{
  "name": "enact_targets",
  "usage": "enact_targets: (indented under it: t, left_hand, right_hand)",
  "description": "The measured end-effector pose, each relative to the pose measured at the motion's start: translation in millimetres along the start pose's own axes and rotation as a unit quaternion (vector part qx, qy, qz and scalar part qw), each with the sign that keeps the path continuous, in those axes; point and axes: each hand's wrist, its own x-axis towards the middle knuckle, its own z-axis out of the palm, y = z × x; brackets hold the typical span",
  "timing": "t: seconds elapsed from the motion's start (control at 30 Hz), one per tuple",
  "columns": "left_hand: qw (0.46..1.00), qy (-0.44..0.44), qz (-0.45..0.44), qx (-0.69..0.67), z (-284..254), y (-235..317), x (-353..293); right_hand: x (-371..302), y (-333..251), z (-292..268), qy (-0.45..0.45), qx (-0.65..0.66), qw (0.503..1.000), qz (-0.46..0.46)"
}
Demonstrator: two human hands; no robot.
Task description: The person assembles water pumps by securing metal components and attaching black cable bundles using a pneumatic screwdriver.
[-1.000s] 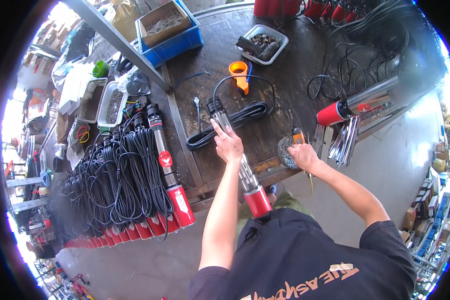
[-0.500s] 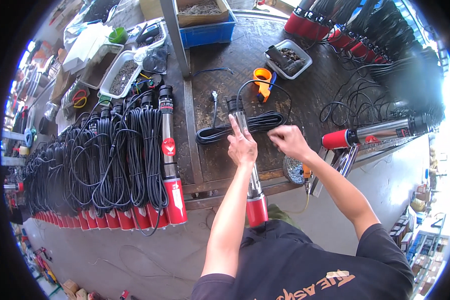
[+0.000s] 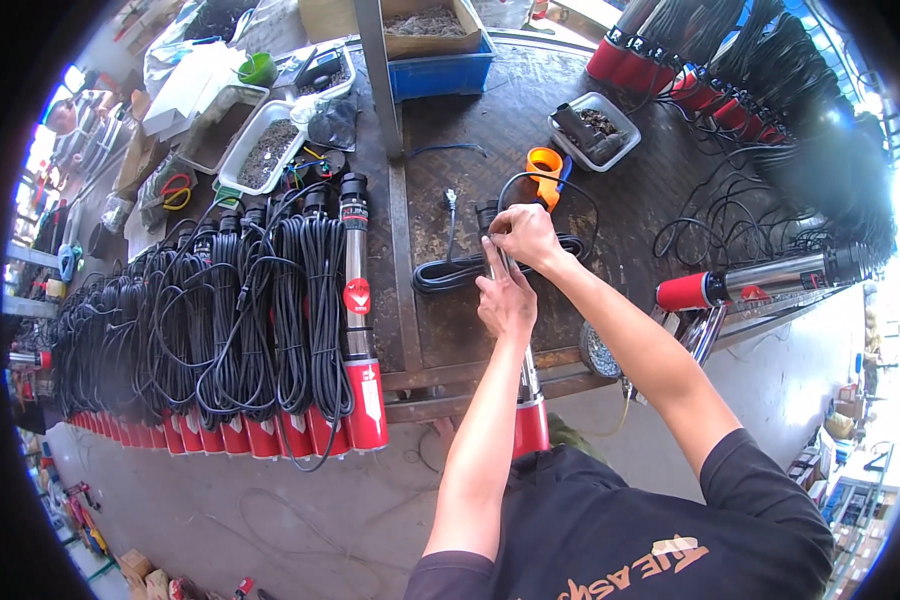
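Note:
A steel tube-shaped submersible pump with a red end point(image 3: 531, 430) lies across the bench edge toward me. Its black top point(image 3: 486, 214) points away, and a coil of black cable point(image 3: 444, 276) lies crosswise under my hands. My left hand point(image 3: 508, 300) is closed round the steel tube, two fingers stretched along it. Just beyond those fingertips, my right hand point(image 3: 527, 236) pinches at the upper tube; what its fingertips hold is hidden. A loop of cable runs from the top round to the right. The cable's plug point(image 3: 451, 200) lies left of the top.
Finished-looking pumps with coiled cables point(image 3: 310, 300) stand in a row at left. An orange tape dispenser point(image 3: 544, 170) and a white tray of small parts point(image 3: 595, 130) lie beyond my hands. Another pump point(image 3: 685, 291) lies at right. A metal post point(image 3: 378, 80) rises behind.
My right hand has moved left from beside the coil onto the upper tube, close to my left fingertips. My left hand stays on the pump. The whole view has shifted slightly.

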Motion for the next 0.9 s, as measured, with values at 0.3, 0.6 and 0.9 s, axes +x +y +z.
enact_targets:
  t: [0.3, 0.6, 0.9]
  left_hand:
    - [1.000, 0.001, -0.005, 0.006, 1, 1, -1]
    - [0.999, 0.025, 0.010, 0.019, 5, -4, 0]
    - [0.999, 0.043, 0.023, 0.004, 7, -2, -1]
  right_hand:
    - [-4, 19, -11, -0.009, 0.202, 0.964, 0.174]
    - [-17, 37, -4, 0.052, 0.319, 0.929, 0.179]
    - [-23, 37, 7, 0.114, 0.326, 0.911, 0.225]
